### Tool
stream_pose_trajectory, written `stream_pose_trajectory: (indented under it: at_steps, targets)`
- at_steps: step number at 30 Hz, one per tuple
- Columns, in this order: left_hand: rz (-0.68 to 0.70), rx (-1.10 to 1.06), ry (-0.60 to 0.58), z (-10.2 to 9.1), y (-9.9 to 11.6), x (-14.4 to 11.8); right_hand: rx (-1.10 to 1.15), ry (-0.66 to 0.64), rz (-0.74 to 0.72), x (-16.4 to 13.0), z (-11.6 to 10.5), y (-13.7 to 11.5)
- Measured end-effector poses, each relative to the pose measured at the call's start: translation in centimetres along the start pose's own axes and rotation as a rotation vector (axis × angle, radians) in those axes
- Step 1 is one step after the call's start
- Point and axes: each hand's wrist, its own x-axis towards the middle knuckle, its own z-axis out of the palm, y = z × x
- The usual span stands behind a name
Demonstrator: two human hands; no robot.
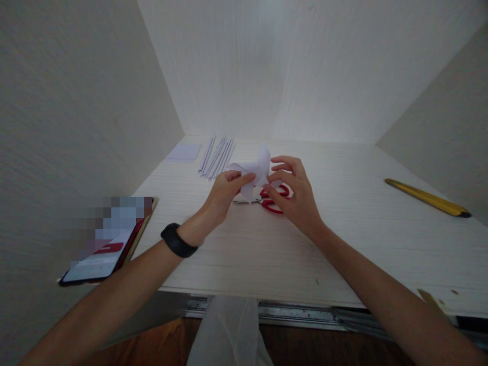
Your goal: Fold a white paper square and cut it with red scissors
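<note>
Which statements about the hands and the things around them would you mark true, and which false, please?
1. The left hand holds the folded white paper. True.
2. The right hand does not touch that paper. False: the right hand has fingertips on it too.
3. The handles of the scissors are blue. False: the scissors have red handles.
4. Thin paper sticks lie beside a flat paper sheet. True.
5. The yellow tool lies left of both hands. False: the yellow tool lies to the right of them.
6. A black band is worn on the left side. True.
</note>
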Motion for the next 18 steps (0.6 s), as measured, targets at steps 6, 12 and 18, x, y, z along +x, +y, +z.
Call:
stream_pose_trajectory:
  at_steps: [6,12,18]
  targets:
    - [0.058,-0.009,-0.022,0.06,-0.14,0.04,0.035,0.010,0.030,-0.10,0.19,0.24]
    - [0.090,0.037,-0.008,0.17,-0.19,-0.02,0.024,0.042,0.050,-0.01,0.20,0.37]
    - [0.136,0.061,-0.017,0.22,-0.20,-0.16,-0.007,0.047,0.107,0.04,0.21,0.33]
